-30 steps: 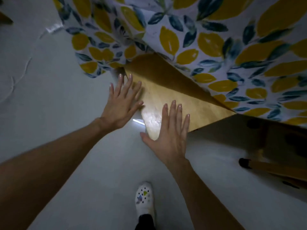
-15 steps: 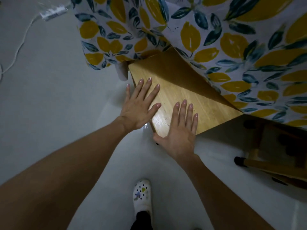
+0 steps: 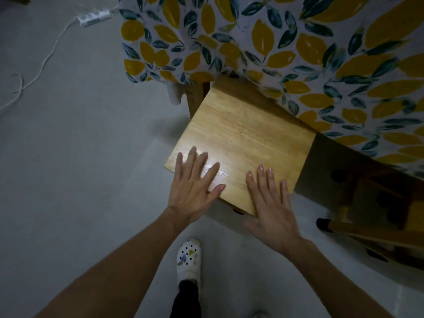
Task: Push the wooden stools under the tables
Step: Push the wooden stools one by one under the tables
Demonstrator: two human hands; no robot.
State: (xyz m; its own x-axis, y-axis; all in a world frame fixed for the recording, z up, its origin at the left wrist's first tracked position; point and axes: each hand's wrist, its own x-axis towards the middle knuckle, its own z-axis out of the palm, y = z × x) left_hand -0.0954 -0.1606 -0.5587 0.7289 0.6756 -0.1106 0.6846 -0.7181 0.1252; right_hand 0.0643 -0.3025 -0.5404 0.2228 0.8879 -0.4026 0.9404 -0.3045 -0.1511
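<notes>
- Both hands are flat and spread out on the wooden stool (image 3: 243, 143), palms down, not gripping anything.
- Left hand (image 3: 195, 189) sits at the near-left corner of the seat, fingers fanned wide across the shiny patch of the wood. It's a bit blurry, so I can't really say how hard it's pressing.
- Right hand (image 3: 270, 207) is over the near edge, fingers stretched out onto the seat, palm hanging partly off the front.
- The stool's far corner is tucked under the tablecloth (image 3: 275, 47) (white with yellow and dark teal leaves), while most of the seat sticks out over the grey floor (image 3: 80, 157).
- A wooden table leg (image 3: 195, 97) shows just beside the stool's far-left edge, below the cloth's hem.
- Another wooden stool (image 3: 376, 216) lies in the shadow to the right, under the cloth's edge, with a black-tipped leg pointing left.
- A white clog (image 3: 189, 258) with little charms is on the floor between the forearms.
- White power strip (image 3: 95, 17) and its cord are top left, well apart from the stool.
</notes>
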